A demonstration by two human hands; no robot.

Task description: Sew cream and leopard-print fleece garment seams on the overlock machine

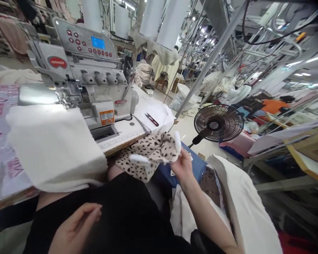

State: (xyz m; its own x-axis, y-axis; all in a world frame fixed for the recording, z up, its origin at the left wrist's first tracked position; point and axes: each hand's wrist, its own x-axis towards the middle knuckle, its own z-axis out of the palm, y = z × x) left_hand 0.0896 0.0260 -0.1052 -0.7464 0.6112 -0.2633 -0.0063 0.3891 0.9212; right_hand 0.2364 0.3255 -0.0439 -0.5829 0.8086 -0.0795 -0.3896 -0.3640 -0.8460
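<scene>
My right hand (183, 164) grips the upper right end of a spotted fabric piece (137, 148), cream with dark spots and white fuzzy trim. The fabric hangs bunched at the front edge of the sewing machine table, over my knee. Over my lap, my left hand (75, 227) is closed, thumb against curled fingers, with nothing seen in it. In front stands an overlock sewing machine (95, 88) with a lit blue display. A white fleece piece (50, 144) lies on the table to its left, draping over the front edge.
Red-handled thread snips (151, 120) lie on white cloth right of the machine. A black fan (218, 123) stands beyond a slanted metal pole (212, 58). White fabric (246, 204) is heaped at my right, near blue cloth (198, 167). Large white thread cones (172, 24) rise behind the machine.
</scene>
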